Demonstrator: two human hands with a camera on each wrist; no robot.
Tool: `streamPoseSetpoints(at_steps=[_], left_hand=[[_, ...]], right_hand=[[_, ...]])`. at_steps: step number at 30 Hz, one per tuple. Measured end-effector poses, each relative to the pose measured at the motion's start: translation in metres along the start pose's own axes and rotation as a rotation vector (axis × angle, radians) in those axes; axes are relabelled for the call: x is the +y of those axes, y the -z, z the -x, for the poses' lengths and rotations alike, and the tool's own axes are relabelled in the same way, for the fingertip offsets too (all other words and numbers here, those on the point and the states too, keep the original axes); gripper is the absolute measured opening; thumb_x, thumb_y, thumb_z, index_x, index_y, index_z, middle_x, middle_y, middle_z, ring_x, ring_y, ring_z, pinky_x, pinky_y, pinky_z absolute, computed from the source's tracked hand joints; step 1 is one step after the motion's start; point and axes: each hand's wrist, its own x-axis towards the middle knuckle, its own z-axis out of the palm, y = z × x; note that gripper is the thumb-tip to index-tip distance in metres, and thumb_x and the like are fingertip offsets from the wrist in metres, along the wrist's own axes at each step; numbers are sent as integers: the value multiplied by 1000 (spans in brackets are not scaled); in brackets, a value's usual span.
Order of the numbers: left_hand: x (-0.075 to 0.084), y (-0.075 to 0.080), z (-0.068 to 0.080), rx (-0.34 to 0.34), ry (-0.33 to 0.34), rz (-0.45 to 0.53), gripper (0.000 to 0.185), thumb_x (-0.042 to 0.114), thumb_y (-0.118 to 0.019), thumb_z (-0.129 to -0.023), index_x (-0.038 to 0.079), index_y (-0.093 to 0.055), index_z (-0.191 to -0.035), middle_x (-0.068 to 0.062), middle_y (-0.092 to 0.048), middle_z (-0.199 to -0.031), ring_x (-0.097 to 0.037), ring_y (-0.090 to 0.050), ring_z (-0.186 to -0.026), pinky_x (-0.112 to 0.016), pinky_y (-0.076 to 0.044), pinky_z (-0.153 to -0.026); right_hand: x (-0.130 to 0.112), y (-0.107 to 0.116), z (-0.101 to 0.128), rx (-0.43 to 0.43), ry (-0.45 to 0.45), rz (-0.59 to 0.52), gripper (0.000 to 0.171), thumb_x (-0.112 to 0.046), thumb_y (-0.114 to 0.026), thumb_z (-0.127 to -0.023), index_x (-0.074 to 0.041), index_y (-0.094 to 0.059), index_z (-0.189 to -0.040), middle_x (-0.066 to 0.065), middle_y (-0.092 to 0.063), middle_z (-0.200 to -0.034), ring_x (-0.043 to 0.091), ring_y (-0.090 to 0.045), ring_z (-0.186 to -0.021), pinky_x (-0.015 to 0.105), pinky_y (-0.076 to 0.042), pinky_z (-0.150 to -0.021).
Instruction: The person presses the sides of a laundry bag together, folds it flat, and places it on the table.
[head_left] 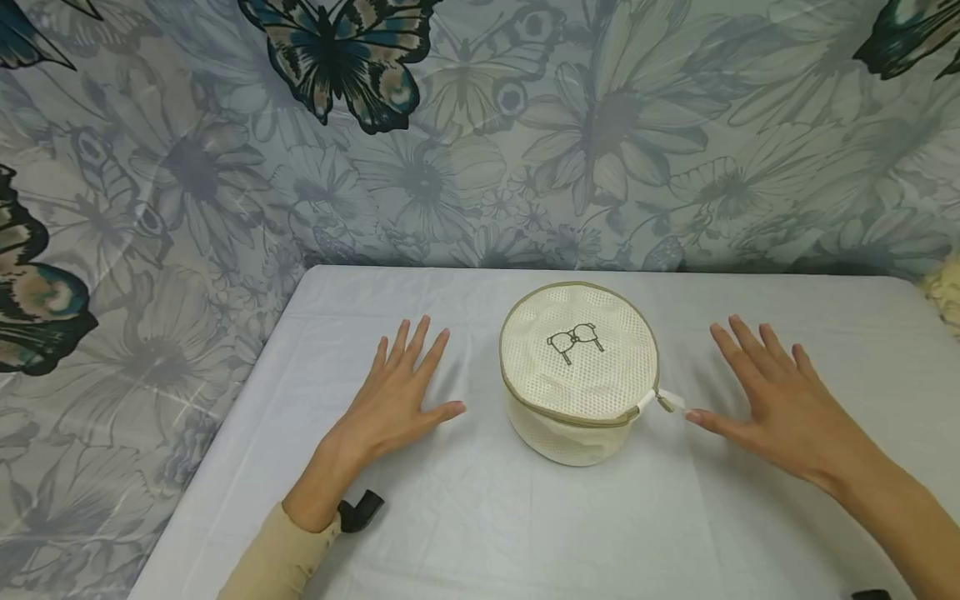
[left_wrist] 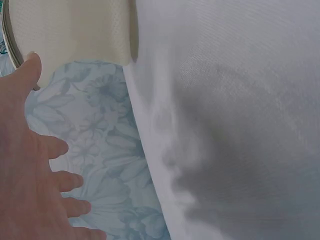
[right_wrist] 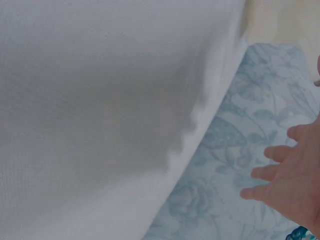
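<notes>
A round cream mesh laundry bag [head_left: 577, 375] with an olive-trimmed lid stands upright on the white-covered table. A bra outline [head_left: 575, 342] is printed on its lid. On its right side hang a zip pull [head_left: 665, 403] and a white tab. My left hand [head_left: 397, 400] hovers left of the bag, palm down, fingers straight and spread. To the right, my right hand [head_left: 780, 408] is spread likewise and holds nothing. Its thumb tip lies close to the white tab; whether they touch I cannot tell. In the left wrist view the bag's side [left_wrist: 75, 30] shows beyond the thumb.
A white cloth [head_left: 480, 533] covers the table, whose far edge meets a curtain [head_left: 480, 192] printed with flowers and butterflies. Something pale yellow [head_left: 943, 292] shows at the right edge. A black strap piece [head_left: 362, 511] sits at the left wrist.
</notes>
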Motion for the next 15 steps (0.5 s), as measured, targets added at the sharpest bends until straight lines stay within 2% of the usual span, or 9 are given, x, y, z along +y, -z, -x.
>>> streamPoseSetpoints(at_steps=[8,15], left_hand=[[6,4,-4,6,-40,14,98,75,-47,-90,21,-8,-161,-6,9,-166,-31,11,-151,-61,-7,-119],[10,7,-5,20,-68,14,100,76,-48,-88,24,-4,-161,-3,9,-166,-27,12,-151,-59,-8,-120]], right_hand=[[-2,5,-1,-5,36,-28,110,-48,-76,-83,-14,-7,-161,22,-10,-164,48,-1,-148,61,7,-117],[-7,12,-3,2,70,-92,113,-40,-82,-79,-16,-10,-161,17,-14,-164,42,-5,-150,56,2,-120]])
